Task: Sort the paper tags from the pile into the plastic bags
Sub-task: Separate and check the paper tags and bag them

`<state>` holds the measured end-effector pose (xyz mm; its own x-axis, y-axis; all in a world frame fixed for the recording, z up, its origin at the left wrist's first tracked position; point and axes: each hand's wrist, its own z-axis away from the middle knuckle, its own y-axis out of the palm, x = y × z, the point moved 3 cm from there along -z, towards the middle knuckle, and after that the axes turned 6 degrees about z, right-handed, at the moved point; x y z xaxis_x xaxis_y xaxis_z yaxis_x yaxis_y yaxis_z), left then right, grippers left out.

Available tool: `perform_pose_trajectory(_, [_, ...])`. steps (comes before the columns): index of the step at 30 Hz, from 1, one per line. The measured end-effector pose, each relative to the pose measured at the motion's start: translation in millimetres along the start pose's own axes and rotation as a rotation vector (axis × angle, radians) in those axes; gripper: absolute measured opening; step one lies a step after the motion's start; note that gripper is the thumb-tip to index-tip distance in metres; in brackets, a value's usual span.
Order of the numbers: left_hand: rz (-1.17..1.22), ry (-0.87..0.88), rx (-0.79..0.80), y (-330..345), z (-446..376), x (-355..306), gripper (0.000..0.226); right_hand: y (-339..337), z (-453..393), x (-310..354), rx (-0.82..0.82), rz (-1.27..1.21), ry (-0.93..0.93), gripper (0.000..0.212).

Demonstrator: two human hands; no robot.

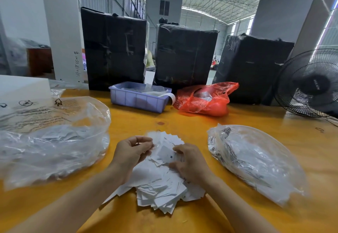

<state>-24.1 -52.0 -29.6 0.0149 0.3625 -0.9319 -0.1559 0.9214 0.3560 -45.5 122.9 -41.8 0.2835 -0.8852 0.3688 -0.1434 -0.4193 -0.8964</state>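
My left hand (132,152) pinches thin white tags above the pile (161,181). My right hand (186,161) curls its fingers round a tag marked M, on the pile's right. The pile lies directly under both hands: flat matte paper rectangles, loosely fanned. One crinkled clear bag (54,141) lies left of the pile, another (256,161) right, nearer my right hand.

Along the tabletop's (182,123) far edge: three black-wrapped parcels (184,55) upright in a row. Before them, a lilac plastic bin (137,100), just beside a crumpled red bag (204,99). At the far right corner, a black fan (311,82).
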Motion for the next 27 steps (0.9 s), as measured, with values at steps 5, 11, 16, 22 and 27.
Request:
perform_pose_trajectory(5, [-0.104, 0.011, 0.04, 1, 2, 3, 0.015, -6, 2, -7, -0.085, -0.127, 0.056, 0.033])
perform_pose_trajectory(11, [-0.025, -0.025, 0.131, 6, 6, 3, 0.014, -11, 3, -12, -0.172, -0.196, 0.089, 0.019])
perform_pose_trajectory(16, [0.046, -0.07, 0.18, 11, 11, 6, 0.014, -9, 3, -16, -0.191, -0.127, 0.081, 0.024])
perform_pose_trajectory(22, [0.003, -0.056, 0.161, 12, 12, 8, 0.011, -10, 4, -20, -0.252, -0.109, 0.088, 0.005])
perform_pose_trajectory(27, [-0.063, -0.042, 0.169, 12, 13, 7, 0.006, -8, 7, -20, -0.227, 0.158, 0.058, 0.022])
